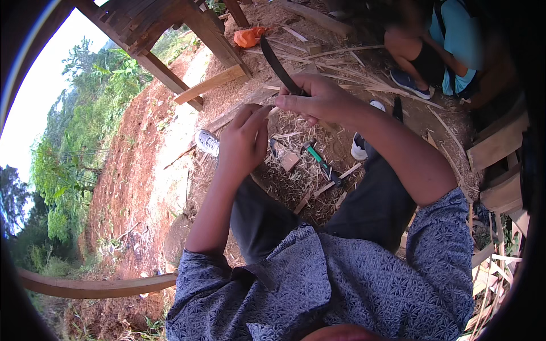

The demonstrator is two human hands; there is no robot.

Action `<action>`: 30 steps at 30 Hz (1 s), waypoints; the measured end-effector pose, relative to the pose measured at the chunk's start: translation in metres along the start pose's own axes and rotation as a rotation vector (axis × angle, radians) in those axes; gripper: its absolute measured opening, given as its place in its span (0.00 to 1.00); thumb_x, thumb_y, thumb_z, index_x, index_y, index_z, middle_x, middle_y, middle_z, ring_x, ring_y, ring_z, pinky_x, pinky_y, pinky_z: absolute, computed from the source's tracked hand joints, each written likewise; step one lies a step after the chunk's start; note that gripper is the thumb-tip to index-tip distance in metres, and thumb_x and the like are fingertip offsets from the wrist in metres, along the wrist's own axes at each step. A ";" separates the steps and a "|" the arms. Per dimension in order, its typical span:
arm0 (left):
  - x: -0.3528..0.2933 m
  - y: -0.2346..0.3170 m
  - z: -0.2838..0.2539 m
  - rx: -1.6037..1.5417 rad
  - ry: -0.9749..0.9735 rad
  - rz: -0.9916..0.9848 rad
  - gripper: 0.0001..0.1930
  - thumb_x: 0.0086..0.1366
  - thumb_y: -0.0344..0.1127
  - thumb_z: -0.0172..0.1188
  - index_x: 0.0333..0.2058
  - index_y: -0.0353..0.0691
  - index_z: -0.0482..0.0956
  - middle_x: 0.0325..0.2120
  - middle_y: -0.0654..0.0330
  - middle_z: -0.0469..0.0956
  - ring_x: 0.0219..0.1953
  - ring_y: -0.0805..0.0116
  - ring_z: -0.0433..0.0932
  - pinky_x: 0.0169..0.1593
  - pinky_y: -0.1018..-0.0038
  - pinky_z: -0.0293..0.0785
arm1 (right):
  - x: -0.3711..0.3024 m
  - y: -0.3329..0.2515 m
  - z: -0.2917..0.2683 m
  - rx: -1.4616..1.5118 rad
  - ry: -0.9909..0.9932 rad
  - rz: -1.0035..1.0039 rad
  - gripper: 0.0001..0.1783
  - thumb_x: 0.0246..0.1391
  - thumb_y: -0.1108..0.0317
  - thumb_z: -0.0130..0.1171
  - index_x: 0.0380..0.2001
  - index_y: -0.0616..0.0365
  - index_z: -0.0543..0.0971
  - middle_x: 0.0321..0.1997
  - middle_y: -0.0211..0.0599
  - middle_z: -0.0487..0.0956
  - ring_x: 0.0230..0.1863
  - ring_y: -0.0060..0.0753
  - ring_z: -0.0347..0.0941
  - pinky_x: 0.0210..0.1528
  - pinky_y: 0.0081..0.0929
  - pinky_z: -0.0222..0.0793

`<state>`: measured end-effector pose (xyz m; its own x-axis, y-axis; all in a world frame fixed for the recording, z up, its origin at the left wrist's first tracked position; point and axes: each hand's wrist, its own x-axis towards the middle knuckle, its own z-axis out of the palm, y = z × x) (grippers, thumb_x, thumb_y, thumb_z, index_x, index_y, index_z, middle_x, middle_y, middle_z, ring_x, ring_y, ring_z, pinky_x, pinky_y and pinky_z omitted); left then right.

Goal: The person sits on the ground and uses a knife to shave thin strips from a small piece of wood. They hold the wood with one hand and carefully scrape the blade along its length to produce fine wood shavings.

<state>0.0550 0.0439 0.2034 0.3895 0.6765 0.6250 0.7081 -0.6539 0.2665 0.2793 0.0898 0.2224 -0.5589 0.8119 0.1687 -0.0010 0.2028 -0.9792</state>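
Observation:
My right hand (318, 99) is closed round the handle of a machete (277, 68), whose dark, slightly curved blade points up and away to the left. Just left of it, my left hand (245, 135) has its fingers bent together, fingertips close to the right hand. Anything pinched there is too thin or hidden to make out. On the ground between my feet, below the hands, lies a hammer-like tool (314, 154) with a green and black handle. Beside it rests a small wood block (289, 162).
Wood shavings and long thin strips (341, 74) litter the ground. A person in a light blue shirt (458, 42) crouches at the upper right. An orange bag (249, 37) lies near a wooden bench (210, 42). Stacked boards (500, 148) stand at the right; a dirt slope (125, 182) is left.

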 end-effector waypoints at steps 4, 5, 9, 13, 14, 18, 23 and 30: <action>0.017 0.023 -0.004 0.039 -0.062 0.057 0.13 0.63 0.21 0.61 0.47 0.35 0.82 0.40 0.50 0.82 0.41 0.48 0.84 0.42 0.62 0.80 | -0.016 -0.003 -0.023 0.051 0.004 -0.046 0.14 0.67 0.56 0.64 0.39 0.56 0.77 0.22 0.19 0.71 0.18 0.10 0.65 0.21 0.16 0.62; 0.022 0.030 -0.005 0.050 -0.078 0.060 0.13 0.63 0.21 0.61 0.47 0.35 0.82 0.40 0.50 0.82 0.41 0.48 0.84 0.43 0.62 0.80 | -0.021 -0.003 -0.028 0.061 -0.006 -0.043 0.13 0.67 0.57 0.63 0.39 0.55 0.77 0.22 0.19 0.71 0.18 0.10 0.65 0.21 0.16 0.61; 0.039 0.045 -0.003 0.056 -0.129 0.069 0.15 0.64 0.22 0.59 0.49 0.36 0.81 0.39 0.52 0.84 0.37 0.50 0.85 0.40 0.61 0.81 | -0.022 -0.003 -0.047 0.177 -0.002 -0.171 0.12 0.69 0.58 0.61 0.40 0.56 0.77 0.23 0.20 0.70 0.19 0.11 0.66 0.22 0.17 0.64; 0.059 0.043 -0.004 -0.128 -0.273 -0.059 0.12 0.68 0.22 0.56 0.49 0.34 0.81 0.41 0.54 0.85 0.36 0.59 0.86 0.42 0.66 0.82 | -0.010 -0.003 -0.055 0.147 0.101 -0.238 0.14 0.69 0.56 0.60 0.42 0.57 0.77 0.24 0.22 0.70 0.20 0.13 0.68 0.23 0.19 0.67; 0.062 0.040 -0.004 -0.201 -0.329 -0.122 0.13 0.68 0.22 0.56 0.50 0.34 0.80 0.41 0.55 0.85 0.37 0.62 0.86 0.42 0.67 0.82 | -0.006 -0.003 -0.053 0.148 0.145 -0.232 0.15 0.69 0.55 0.60 0.42 0.57 0.77 0.24 0.22 0.71 0.20 0.13 0.68 0.24 0.19 0.67; 0.068 0.020 -0.002 -0.533 -0.482 -0.289 0.16 0.71 0.20 0.51 0.55 0.35 0.75 0.41 0.57 0.84 0.39 0.70 0.82 0.47 0.69 0.80 | 0.020 0.004 -0.043 0.077 0.248 -0.326 0.14 0.69 0.56 0.60 0.41 0.57 0.76 0.24 0.21 0.70 0.20 0.12 0.66 0.23 0.17 0.64; 0.066 -0.026 0.010 -0.898 -0.479 -0.385 0.20 0.71 0.22 0.46 0.61 0.35 0.68 0.34 0.59 0.78 0.34 0.69 0.81 0.44 0.72 0.76 | 0.060 0.019 -0.038 0.011 0.402 -0.311 0.15 0.70 0.52 0.60 0.36 0.52 0.74 0.21 0.18 0.67 0.20 0.10 0.64 0.23 0.15 0.62; 0.060 -0.096 0.020 -1.080 -0.227 -0.497 0.19 0.80 0.39 0.40 0.60 0.34 0.68 0.28 0.63 0.72 0.23 0.77 0.72 0.27 0.78 0.69 | 0.102 0.038 -0.045 -0.103 0.339 0.116 0.24 0.71 0.42 0.54 0.43 0.55 0.76 0.23 0.21 0.69 0.21 0.13 0.66 0.26 0.17 0.66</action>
<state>0.0223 0.1547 0.2005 0.3857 0.9075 0.1663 -0.0043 -0.1785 0.9839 0.2595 0.2047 0.2071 -0.2436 0.9645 0.1024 0.1391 0.1392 -0.9804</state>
